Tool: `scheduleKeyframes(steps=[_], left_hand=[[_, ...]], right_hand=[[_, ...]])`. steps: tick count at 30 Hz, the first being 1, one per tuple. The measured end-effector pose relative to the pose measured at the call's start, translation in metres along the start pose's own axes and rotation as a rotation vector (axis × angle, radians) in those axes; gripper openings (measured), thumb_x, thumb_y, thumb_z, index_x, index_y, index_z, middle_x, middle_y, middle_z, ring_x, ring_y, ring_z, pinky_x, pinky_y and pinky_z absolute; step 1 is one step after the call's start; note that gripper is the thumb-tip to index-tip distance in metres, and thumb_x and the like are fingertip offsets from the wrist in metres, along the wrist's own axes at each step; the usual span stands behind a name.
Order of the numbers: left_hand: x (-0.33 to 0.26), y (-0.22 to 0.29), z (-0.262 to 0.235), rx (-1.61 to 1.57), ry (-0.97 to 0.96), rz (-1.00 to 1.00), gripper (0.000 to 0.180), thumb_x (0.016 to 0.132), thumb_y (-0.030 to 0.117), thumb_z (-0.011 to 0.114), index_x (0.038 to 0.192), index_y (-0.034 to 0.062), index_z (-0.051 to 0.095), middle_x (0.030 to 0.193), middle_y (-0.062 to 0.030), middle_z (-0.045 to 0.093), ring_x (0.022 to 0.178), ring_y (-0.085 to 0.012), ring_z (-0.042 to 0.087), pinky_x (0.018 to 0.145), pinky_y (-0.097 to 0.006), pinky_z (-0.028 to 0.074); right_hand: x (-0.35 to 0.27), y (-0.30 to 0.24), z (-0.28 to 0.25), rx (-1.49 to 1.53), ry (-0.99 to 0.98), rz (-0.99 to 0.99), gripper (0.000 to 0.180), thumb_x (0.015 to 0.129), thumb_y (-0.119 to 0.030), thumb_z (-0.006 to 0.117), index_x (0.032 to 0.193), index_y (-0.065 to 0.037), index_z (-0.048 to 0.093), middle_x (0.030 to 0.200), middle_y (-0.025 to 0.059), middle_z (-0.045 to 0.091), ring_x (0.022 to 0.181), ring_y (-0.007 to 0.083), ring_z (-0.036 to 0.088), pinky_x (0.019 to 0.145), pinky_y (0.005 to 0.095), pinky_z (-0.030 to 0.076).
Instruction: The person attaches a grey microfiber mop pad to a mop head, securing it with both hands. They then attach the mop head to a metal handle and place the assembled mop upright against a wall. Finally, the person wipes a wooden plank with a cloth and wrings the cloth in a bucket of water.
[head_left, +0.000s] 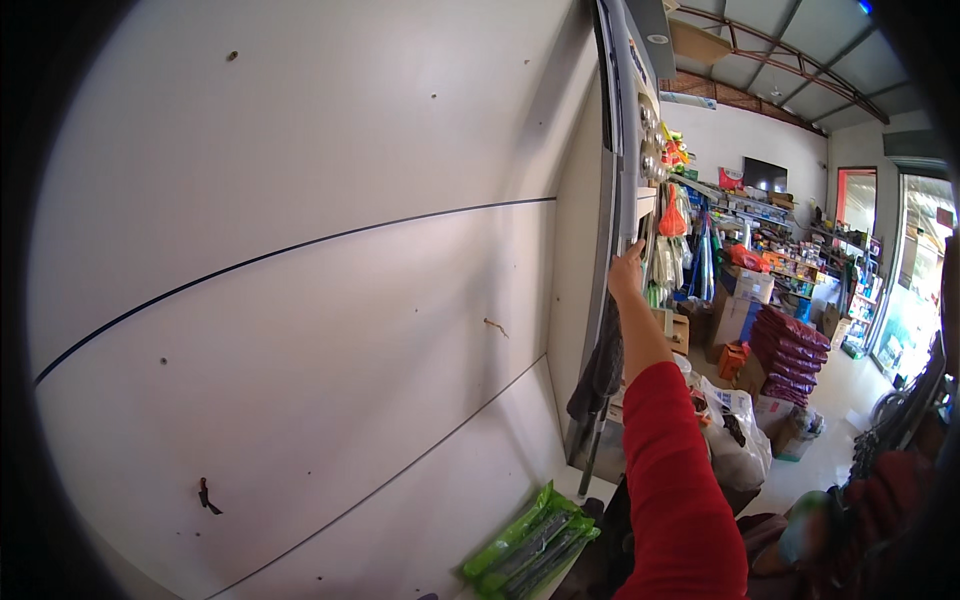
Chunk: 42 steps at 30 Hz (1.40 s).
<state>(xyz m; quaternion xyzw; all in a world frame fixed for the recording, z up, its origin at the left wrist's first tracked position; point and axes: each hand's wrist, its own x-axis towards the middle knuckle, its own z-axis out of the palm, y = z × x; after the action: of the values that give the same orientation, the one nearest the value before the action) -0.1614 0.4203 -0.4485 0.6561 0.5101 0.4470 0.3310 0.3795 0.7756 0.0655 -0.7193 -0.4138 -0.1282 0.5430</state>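
Observation:
My right hand (pixel 626 271) reaches up and forward on a red-sleeved arm, and its fingers curl around the edge of a tall grey display panel (pixel 622 150). The panel stands out from the end of a big white wall (pixel 300 250) on my left. Small packaged goods hang on the panel's face, just right of the hand. A dark cloth (pixel 600 370) hangs from the panel's edge below the hand. My left hand is not in view.
Green packets (pixel 530 545) lie at the foot of the wall. Beyond the panel is a shop floor with cardboard boxes (pixel 740 320), a stack of dark red sacks (pixel 790 355), a white plastic bag (pixel 735 430) and stocked shelves. A blurred red and dark shape fills the lower right.

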Motion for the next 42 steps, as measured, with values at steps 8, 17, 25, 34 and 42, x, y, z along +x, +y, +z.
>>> scheduleKeyframes(steps=[8,17,25,34,42], left_hand=[[0.008,0.046,-0.006,-0.067,-0.043,-0.075,0.043,0.090,0.016,0.063,0.128,0.0007,0.049,0.117,-0.0170,0.060,0.106,-0.0223,0.058,0.093,-0.034,0.047],[0.019,0.043,0.008,-0.147,-0.189,-0.132,0.043,0.091,0.014,0.061,0.130,0.0001,0.047,0.121,-0.0151,0.058,0.110,-0.0223,0.056,0.096,-0.034,0.045],[0.010,0.106,-0.011,-0.263,-0.064,-0.293,0.042,0.085,0.009,0.065,0.124,-0.0001,0.052,0.111,-0.0122,0.061,0.097,-0.0189,0.060,0.082,-0.030,0.049],[0.005,0.020,0.008,-0.068,-0.191,-0.124,0.044,0.091,0.017,0.062,0.129,-0.0007,0.048,0.122,-0.0171,0.057,0.112,-0.0243,0.056,0.097,-0.036,0.045],[0.020,0.050,0.002,-0.145,-0.154,-0.151,0.046,0.089,0.018,0.064,0.128,-0.0014,0.049,0.117,-0.0183,0.061,0.109,-0.0259,0.059,0.095,-0.036,0.046]], right_hand=[[-0.010,0.044,0.016,-0.062,-0.188,0.133,0.083,0.094,-0.013,0.051,0.147,0.000,-0.011,0.135,0.0276,0.044,0.118,0.0390,0.051,0.097,0.0423,0.045],[-0.009,0.150,0.031,-0.046,-0.120,-0.162,0.084,0.094,-0.016,0.051,0.145,0.004,-0.013,0.139,0.0374,0.032,0.127,0.0481,0.037,0.106,0.0466,0.034],[-0.050,0.096,0.017,-0.081,-0.268,-0.059,0.082,0.096,-0.021,0.050,0.145,0.005,-0.010,0.143,0.0337,0.028,0.124,0.0461,0.042,0.100,0.0481,0.039],[-0.047,0.116,0.032,-0.071,-0.250,-0.038,0.075,0.090,-0.015,0.052,0.143,0.010,0.004,0.126,0.0374,0.045,0.114,0.0487,0.050,0.094,0.0497,0.043],[-0.026,0.109,0.030,-0.979,-0.621,-0.307,0.050,0.097,-0.016,0.045,0.141,0.001,0.029,0.124,0.0243,0.054,0.110,0.0400,0.055,0.090,0.0464,0.046]])
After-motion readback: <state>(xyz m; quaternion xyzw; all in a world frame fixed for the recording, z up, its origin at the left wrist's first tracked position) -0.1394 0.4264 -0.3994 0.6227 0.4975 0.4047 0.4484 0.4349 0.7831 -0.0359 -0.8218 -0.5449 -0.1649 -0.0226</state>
